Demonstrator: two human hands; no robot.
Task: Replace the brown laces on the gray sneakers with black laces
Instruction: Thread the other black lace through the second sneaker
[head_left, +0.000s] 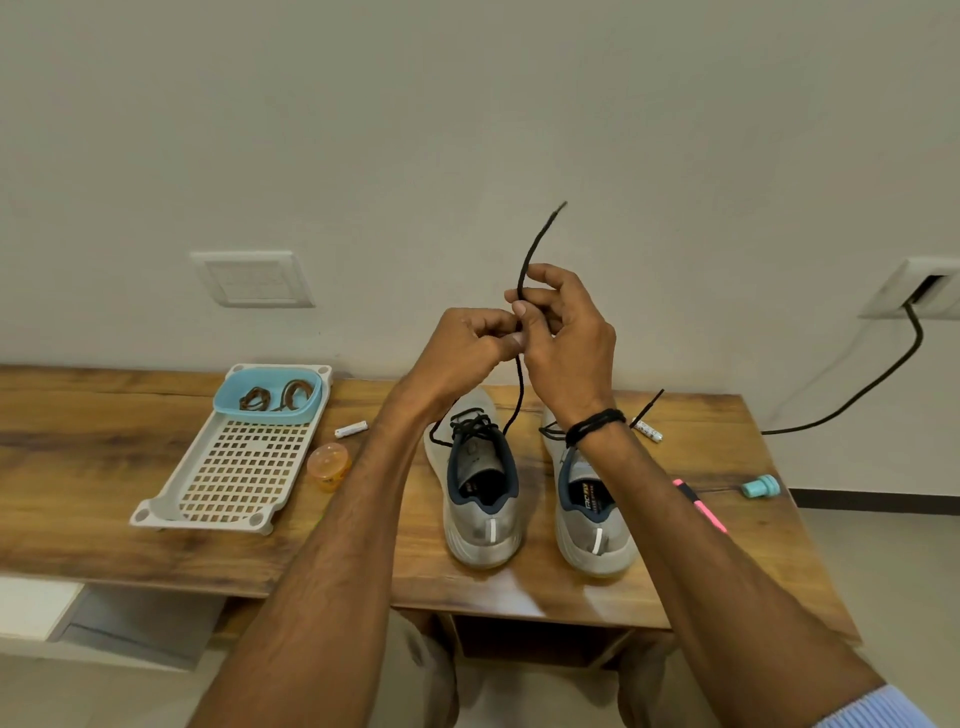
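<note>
A plain pale wall backs a wooden bench (78, 467) on which two gray sneakers stand side by side, heels toward the person. Both hands are raised above the shoes, close together, fingers curled. The right hand (566, 343) pinches a black lace (535, 244) between thumb and forefinger, the free end rising stiffly above it; the left hand (462, 348) pinches the same lace just below. From there the lace drops straight down into the upper eyelets of the left sneaker (480, 525), where black lacing is already crossed. The right sneaker (592, 540) is partly hidden behind the right wrist – a black lace end pokes out beyond it. At the left of the bench lies a white perforated tray (208, 524), and a blue bowl (260, 413) at its far end holds the brown laces (254, 399). A small orange tub (328, 465) sits just beside the tray.
</note>
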